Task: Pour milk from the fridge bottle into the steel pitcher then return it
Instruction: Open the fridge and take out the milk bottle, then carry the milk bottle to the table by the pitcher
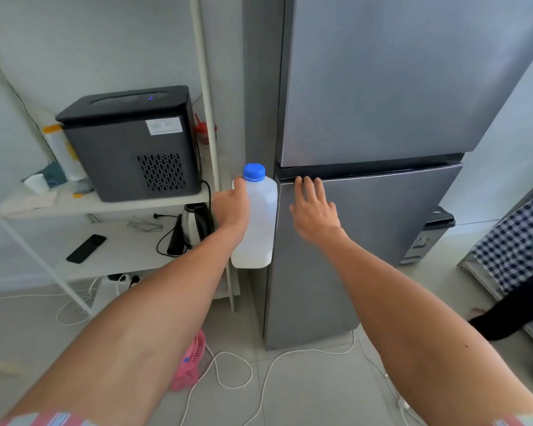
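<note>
My left hand (232, 207) grips a white plastic milk bottle (259, 222) with a blue cap, held upright just left of the grey fridge (382, 103). My right hand (313, 207) rests on the lower fridge door (366, 241), fingertips hooked into the gap at its top edge. Both fridge doors look closed. No steel pitcher is in view.
A white shelf unit (105, 204) stands left of the fridge, carrying a black ice maker (133, 139), a kettle (194, 222) and a phone (86, 249). White cables (228, 373) and a pink fan (191, 361) lie on the floor. A checkered cloth (517, 241) hangs at right.
</note>
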